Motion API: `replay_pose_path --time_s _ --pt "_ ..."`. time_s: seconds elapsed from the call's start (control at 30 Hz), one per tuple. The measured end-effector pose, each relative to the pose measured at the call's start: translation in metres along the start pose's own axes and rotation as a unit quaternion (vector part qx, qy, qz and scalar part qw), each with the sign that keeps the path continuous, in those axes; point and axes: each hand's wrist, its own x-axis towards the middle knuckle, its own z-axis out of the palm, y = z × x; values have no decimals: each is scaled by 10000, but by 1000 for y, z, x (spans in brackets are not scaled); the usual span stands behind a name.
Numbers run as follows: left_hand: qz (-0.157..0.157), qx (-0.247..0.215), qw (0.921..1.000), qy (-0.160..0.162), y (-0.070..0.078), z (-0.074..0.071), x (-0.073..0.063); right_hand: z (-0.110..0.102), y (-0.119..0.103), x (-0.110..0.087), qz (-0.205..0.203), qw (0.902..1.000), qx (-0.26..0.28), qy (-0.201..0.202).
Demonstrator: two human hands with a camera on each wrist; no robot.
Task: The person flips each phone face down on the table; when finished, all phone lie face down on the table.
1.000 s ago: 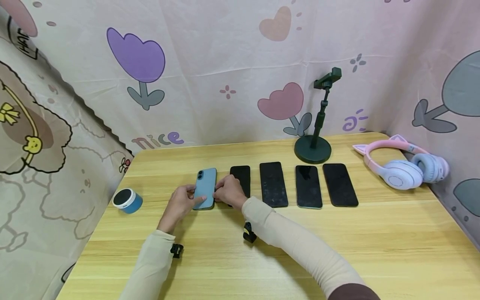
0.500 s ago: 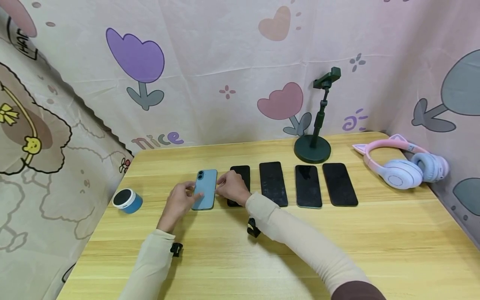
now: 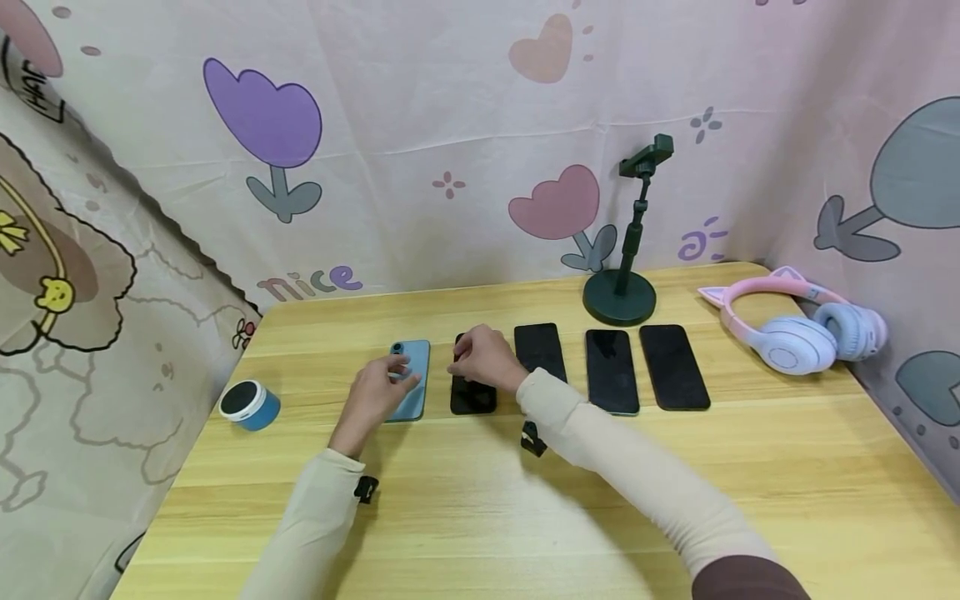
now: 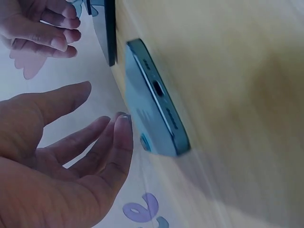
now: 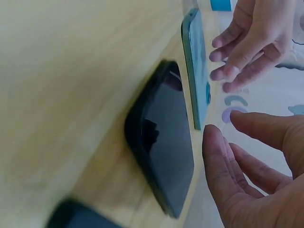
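Observation:
A light blue phone lies back up on the wooden table, its camera lenses at the far left corner. My left hand hovers over its left side, thumb and fingers apart and holding nothing; the left wrist view shows a gap between fingertips and phone. To the right, my right hand is above a black phone that lies screen up and partly hides it. In the right wrist view, the right thumb and fingers are loosely bent, apart from the black phone, with nothing between them.
Three more dark phones lie in a row: one partly behind the right forearm, a second, and a third. A dark green stand, pink and white cat-ear headphones and a blue and white jar stand around them.
Both hands have lifted off the blue phone, which stays on the table. The right hand has moved right, over the black phone. The head view has shifted slightly.

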Motion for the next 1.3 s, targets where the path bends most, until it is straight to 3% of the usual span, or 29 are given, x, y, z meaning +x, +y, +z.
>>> replay_pose_path --time_s 0.27,0.53,0.97,1.3 --pt "199 38 9998 -61 13 9 8 -23 6 -6 386 9988 -259 171" --pt "287 111 9993 -190 21 22 12 -34 20 -11 414 9948 -888 284" --pt "78 223 9991 -363 32 33 15 -39 37 -16 747 9959 -481 176" --pt "13 305 9987 -415 36 46 20 -30 37 -14 691 9970 -357 45"
